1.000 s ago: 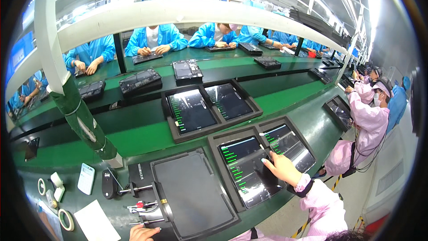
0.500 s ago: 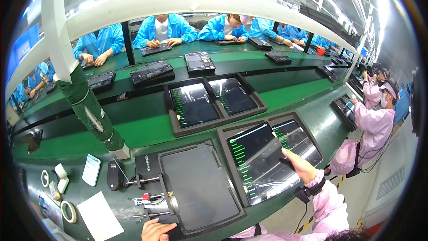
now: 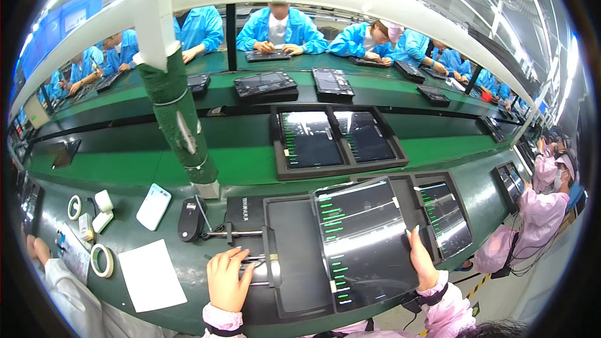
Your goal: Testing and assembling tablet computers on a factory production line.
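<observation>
My right hand (image 3: 426, 261) grips the right edge of a tablet (image 3: 366, 244), with the thumb at its front. Green lines of text run down the tablet's dark screen. The tablet is tilted over the right part of a flat grey test fixture (image 3: 289, 213), hiding much of its bed. My left hand (image 3: 228, 278) lies over the metal clamp and rods at the fixture's left side, fingers bent. The clamp's red handle is hidden beneath it. Right of the held tablet, a foam tray (image 3: 410, 183) carries a second lit tablet (image 3: 443, 219).
Beyond stands another foam tray (image 3: 341, 174) with two lit tablets. Left of the fixture are a black mouse-shaped device (image 3: 191, 219), a white phone-like device (image 3: 153, 206), white paper (image 3: 152, 275) and tape rolls (image 3: 101, 260). A green-wrapped post (image 3: 178, 119) rises behind. Co-workers sit around.
My right hand has lifted the tablet from the near tray and carried it left over the fixture. My left hand has moved up onto the fixture's clamp. The whole view has shifted.
</observation>
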Demonstrator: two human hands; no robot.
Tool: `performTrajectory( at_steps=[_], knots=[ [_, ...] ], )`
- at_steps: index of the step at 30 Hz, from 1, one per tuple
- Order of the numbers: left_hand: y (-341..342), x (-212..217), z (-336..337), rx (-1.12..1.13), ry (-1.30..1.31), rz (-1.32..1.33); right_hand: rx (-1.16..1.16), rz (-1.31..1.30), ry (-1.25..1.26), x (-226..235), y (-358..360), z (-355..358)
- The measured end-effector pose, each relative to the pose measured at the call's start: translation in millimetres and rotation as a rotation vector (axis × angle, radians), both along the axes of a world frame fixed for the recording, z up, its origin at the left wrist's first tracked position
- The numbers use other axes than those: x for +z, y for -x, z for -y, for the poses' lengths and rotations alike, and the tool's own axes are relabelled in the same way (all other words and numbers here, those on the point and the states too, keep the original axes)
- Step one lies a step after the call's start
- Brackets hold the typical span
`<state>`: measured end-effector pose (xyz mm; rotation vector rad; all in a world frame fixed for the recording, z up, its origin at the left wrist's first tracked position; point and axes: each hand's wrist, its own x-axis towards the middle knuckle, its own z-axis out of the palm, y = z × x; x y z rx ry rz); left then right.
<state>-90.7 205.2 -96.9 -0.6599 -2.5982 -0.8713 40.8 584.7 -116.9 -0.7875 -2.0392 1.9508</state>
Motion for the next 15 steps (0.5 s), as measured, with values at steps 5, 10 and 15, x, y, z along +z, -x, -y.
performTrajectory(
  at_steps=[5, 10, 15],
  knots=[
    [5.4, -1.3, 5.3, 0.031, -0.059, -0.002, 0.242, 0.039, 0.067, 27.9, 29.1, 58.3],
    [11.9, 13.9, 7.7, 0.007, -0.009, 0.057, 0.221, 0.048, 0.036, 41.4, 41.9, 93.2],
    [12.1, 1.0, 20.2, 0.257, -0.333, 0.014, 0.108, 0.030, -0.003, 19.3, 48.9, 112.3]
  ],
)
